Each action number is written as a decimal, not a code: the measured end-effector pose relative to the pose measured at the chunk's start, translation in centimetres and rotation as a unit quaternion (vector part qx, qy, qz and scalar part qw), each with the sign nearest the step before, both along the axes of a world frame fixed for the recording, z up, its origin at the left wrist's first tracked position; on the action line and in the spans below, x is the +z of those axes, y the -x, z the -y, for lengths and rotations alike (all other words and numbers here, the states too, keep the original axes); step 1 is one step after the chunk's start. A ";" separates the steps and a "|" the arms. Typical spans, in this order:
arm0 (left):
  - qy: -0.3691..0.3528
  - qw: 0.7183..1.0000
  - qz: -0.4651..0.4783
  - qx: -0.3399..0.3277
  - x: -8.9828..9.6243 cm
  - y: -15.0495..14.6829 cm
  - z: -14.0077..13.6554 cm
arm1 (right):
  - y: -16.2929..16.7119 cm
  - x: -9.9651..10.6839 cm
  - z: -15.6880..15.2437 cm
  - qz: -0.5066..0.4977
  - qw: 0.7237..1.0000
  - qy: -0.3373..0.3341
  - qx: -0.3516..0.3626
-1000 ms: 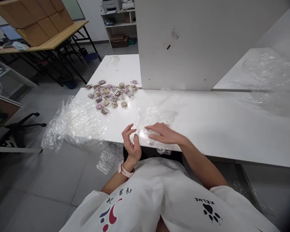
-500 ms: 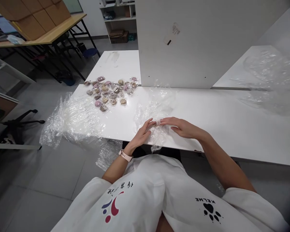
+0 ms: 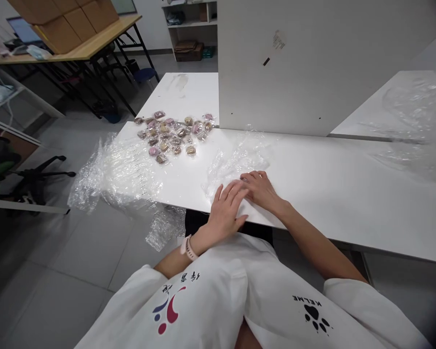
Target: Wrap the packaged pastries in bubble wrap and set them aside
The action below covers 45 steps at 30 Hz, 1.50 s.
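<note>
A crumpled sheet of clear plastic film (image 3: 236, 155) lies on the white table before me. My left hand (image 3: 225, 213) rests over its near end, palm down, fingers stretched forward and the thumb apart. Close against it, my right hand (image 3: 260, 190) has its fingers bent down onto the film, the fingertips nearly meeting those of the left. Whatever is under the hands is hidden. Farther left is a loose group of small pieces wrapped in clear film (image 3: 174, 138), purple, tan and brown.
A pile of clear plastic bags (image 3: 119, 167) hangs over the table's left edge, with more crumpled plastic (image 3: 165, 228) below. A white upright panel (image 3: 276, 82) stands behind the table (image 3: 334, 189). More plastic film (image 3: 417, 116) lies at the right.
My left hand has turned palm down and moved over the near film. My right hand has drawn in to the left, its fingers now bent. The view has shifted slightly.
</note>
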<state>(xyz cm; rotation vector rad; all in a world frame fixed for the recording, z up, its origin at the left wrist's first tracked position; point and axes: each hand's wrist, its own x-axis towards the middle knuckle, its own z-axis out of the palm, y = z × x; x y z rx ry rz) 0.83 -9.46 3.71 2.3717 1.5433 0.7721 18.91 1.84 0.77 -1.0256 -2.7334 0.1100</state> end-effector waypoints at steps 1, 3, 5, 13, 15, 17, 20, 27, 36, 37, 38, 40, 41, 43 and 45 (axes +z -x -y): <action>0.015 0.999 -0.015 0.029 -1.2 0.0 -0.4 | -0.1 0.1 0.3 -0.005 1.000 -0.006 0.003; 0.039 0.997 -0.006 0.070 -3.7 0.7 -1.2 | -0.8 0.1 1.1 -0.022 1.000 0.008 0.015; 0.053 0.995 0.021 0.081 -5.2 2.0 -1.8 | -1.5 0.2 1.9 -0.055 0.997 0.053 0.024; 0.162 0.960 0.002 0.229 -2.6 2.7 -6.3 | 0.2 0.5 0.0 -0.122 0.934 0.301 -0.147; 0.077 0.973 -0.037 0.214 -2.0 2.2 -6.2 | 1.1 0.3 -0.4 -0.116 0.940 0.263 -0.185; -0.003 0.988 -0.071 0.140 -2.0 2.0 -5.1 | 1.5 -0.2 -0.1 -0.130 0.950 0.198 -0.206; -0.019 0.990 -0.129 0.044 -3.4 2.3 -3.3 | 0.8 -1.5 1.3 -0.175 0.965 0.091 -0.174; 0.055 0.987 -0.138 0.054 -4.4 4.3 -5.8 | -2.0 -3.1 3.0 -0.154 0.983 0.095 -0.039; 0.148 0.973 -0.096 0.149 -1.0 3.9 -13.8 | 0.8 -0.4 -4.1 -0.198 0.902 0.237 -0.300; 0.098 0.975 -0.113 0.163 -1.3 3.3 -13.9 | 1.0 -0.3 -4.7 -0.193 0.896 0.243 -0.319; 0.045 0.978 -0.124 0.162 -1.8 2.8 -13.7 | 1.3 -0.2 -5.2 -0.187 0.892 0.246 -0.331; -0.016 0.985 -0.129 0.110 -3.1 1.7 -12.8 | 1.5 -0.3 -5.5 -0.180 0.891 0.244 -0.339; -0.015 0.989 -0.125 0.081 -3.8 1.3 -12.3 | 1.6 -0.4 -5.4 -0.182 0.892 0.240 -0.338; 0.028 0.990 -0.121 0.065 -5.0 0.7 -11.7 | 1.5 -0.8 -4.6 -0.195 0.895 0.228 -0.332; 0.081 0.984 -0.121 0.100 -5.7 0.4 -11.9 | 1.3 -1.4 -3.3 -0.212 0.901 0.180 -0.332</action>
